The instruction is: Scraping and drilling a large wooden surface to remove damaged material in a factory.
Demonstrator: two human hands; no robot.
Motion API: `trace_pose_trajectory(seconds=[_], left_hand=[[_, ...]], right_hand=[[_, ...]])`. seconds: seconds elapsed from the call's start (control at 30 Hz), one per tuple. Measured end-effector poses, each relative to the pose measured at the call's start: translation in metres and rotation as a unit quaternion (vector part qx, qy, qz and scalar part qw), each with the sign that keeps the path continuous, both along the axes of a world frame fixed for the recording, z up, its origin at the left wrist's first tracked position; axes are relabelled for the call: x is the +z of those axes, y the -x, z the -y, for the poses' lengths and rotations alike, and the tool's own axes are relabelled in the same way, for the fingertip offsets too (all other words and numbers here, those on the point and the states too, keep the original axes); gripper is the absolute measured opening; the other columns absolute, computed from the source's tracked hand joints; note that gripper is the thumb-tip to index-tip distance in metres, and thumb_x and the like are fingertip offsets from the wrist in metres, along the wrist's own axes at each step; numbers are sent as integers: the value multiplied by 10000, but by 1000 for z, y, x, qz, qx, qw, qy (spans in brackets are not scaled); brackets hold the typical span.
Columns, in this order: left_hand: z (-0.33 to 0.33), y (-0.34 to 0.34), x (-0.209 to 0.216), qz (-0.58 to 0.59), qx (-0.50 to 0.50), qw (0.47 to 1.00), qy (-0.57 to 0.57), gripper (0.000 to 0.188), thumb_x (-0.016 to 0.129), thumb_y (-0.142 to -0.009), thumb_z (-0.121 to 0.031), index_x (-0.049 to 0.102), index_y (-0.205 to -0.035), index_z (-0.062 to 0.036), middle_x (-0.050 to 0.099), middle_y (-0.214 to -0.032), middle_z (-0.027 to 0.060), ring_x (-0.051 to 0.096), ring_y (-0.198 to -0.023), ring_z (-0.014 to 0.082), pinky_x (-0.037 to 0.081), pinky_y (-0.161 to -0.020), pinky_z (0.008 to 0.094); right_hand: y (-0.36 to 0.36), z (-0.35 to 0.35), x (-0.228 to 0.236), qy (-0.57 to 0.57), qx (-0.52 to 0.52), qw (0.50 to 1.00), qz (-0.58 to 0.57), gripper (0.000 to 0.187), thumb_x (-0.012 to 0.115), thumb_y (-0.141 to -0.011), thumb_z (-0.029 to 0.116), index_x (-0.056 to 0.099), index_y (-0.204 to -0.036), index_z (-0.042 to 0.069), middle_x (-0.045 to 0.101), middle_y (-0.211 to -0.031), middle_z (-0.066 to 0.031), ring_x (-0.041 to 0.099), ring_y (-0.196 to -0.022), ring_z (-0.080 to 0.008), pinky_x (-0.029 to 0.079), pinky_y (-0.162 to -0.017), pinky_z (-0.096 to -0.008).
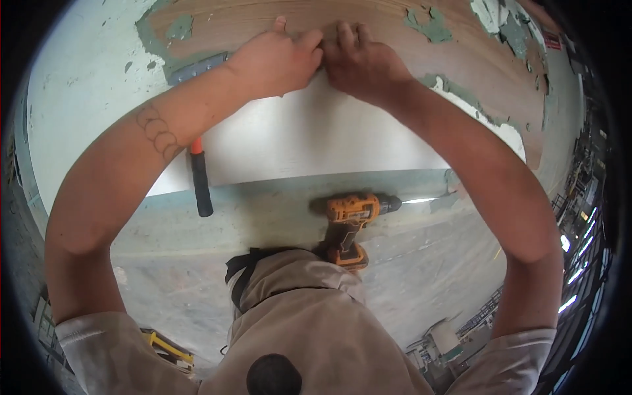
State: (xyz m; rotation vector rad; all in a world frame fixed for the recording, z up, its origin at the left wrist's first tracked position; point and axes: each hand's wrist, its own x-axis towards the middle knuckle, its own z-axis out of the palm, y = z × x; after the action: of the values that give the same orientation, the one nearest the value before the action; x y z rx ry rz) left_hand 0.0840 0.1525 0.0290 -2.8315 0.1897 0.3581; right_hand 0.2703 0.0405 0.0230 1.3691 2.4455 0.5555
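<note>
My left hand [280,62] and my right hand [365,66] meet at the far middle, knuckles almost touching. Both have their fingers curled in at the surface of a brown wood-grained panel [490,76]. Whatever lies between the fingertips is too hidden to make out. Patches of green and white coating [431,26] cling to the panel, ragged at the edges. Under my left forearm lies a hammer [201,184] with a black grip and orange-red shaft; its grey head shows beyond the forearm. A smooth white strip [276,145] runs along the panel's near side.
An orange and black cordless drill [352,209] lies on its side near my waist, its long bit pointing right. It rests on a pale greenish ledge [263,210]. A yellow-framed object [170,349] stands low at the left; racks and clutter line the right rim.
</note>
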Motion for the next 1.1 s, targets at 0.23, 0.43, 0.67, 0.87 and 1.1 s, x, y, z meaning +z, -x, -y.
trace_pose_trajectory(seconds=[0.23,0.43,0.67,0.87,1.1], left_hand=[[-40,5,40,242,382,838,307,544,614,-966,-412,562,-1270,36,560,-1253,276,528,-1194,449,399,-1072,557],[-54,6,-5,397,367,809,229,577,655,-937,-439,555,-1246,37,535,-1289,295,509,-1200,485,403,-1051,552],[-51,1,-12,358,383,819,231,537,662,-931,-410,565,-1225,28,506,-1364,305,479,-1267,489,372,-1103,541],[-55,7,-11,361,384,820,221,481,647,-931,-374,568,-1213,8,517,-1355,281,488,-1266,467,369,-1100,543],[-52,-1,-11,343,406,809,251,471,641,-929,-350,560,-1229,5,514,-1371,266,487,-1275,446,373,-1096,530]], right_hand=[[-6,5,8,44,-61,990,-123,221,668,-879,330,688,-886,109,642,-946,-46,675,-852,-230,577,-567,-362],[-4,-30,32,293,-13,955,-42,147,626,-890,185,686,-818,71,731,-861,-89,736,-750,-261,588,-601,-413],[-28,-33,17,275,105,950,-104,143,638,-873,141,631,-755,61,714,-796,-84,716,-721,-285,583,-610,-404],[-44,-45,9,325,130,878,-328,225,650,-894,163,520,-751,48,587,-670,-98,634,-619,-313,547,-602,-423],[-50,-37,6,260,137,890,-348,306,658,-949,238,537,-741,48,594,-681,-113,633,-617,-323,538,-589,-426]])
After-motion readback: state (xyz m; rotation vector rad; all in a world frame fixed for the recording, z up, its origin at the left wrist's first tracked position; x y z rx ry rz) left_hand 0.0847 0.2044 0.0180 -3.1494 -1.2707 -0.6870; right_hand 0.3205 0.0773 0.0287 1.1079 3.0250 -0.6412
